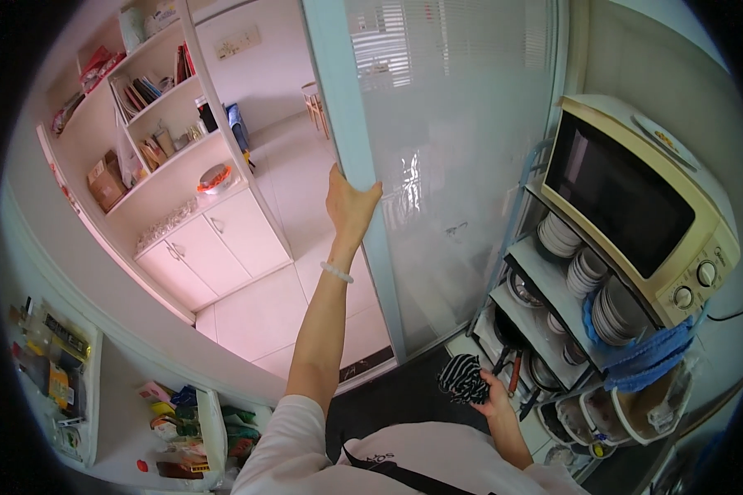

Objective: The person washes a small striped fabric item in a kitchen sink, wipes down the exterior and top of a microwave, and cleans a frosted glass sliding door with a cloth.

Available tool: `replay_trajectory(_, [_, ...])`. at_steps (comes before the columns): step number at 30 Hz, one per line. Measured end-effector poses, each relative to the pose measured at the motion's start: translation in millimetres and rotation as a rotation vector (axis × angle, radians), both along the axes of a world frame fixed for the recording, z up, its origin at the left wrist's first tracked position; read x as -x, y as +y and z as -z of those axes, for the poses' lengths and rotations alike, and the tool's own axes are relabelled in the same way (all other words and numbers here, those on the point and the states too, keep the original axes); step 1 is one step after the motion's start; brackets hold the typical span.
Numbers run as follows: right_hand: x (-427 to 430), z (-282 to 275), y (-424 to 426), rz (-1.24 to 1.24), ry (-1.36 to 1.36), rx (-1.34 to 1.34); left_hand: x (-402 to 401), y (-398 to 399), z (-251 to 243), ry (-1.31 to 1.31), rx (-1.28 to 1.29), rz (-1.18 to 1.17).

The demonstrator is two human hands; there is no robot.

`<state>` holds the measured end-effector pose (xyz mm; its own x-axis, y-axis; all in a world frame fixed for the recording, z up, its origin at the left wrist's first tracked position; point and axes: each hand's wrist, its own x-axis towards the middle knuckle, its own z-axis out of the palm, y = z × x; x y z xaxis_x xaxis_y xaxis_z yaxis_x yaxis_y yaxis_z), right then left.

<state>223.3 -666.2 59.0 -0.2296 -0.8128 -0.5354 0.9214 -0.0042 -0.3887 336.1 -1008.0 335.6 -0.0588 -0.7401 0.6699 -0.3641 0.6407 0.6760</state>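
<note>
My left hand [352, 207] grips the edge of the pale blue frame [348, 124] of a sliding door, its thumb on the frame's near face. A band of white beads [337, 272] circles that wrist. The door's frosted glass panel [452, 198] stretches off to the right of the frame, and a doorway stands open to the left. Low in front of my body, my right hand [495, 396] holds a bunched black-and-white striped cloth [463, 378]. The fingers behind the cloth are hidden.
At right, a rack [532, 266] carries a microwave oven [625, 192], stacked plates [616, 312], a blue towel [653, 352] and pans. Plastic bins [647, 408] stand below. Beyond the doorway is a white shelf unit [223, 244]. Filled door shelves [214, 427] lie at lower left.
</note>
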Motion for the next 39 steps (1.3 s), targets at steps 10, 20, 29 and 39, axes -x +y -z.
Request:
replay_trajectory(10, [20.6,13.0,32.4,0.164,-0.044,0.060,-40.0,14.9,3.8,-0.018,0.180,-0.198])
replay_trajectory(20, [32.5,24.5,44.9,0.218,-0.035,-0.067,-109.0,24.0,17.1,-0.118,0.365,-0.422])
replay_trajectory(29, [28.1,11.8,9.4,0.039,0.035,-0.016,-198.3,36.2,21.4,-0.115,0.321,-0.672])
replay_trajectory(39, [20.1,34.1,-31.5,-0.283,-0.015,0.073,-271.7,67.7,48.1,-0.499,0.496,-0.842])
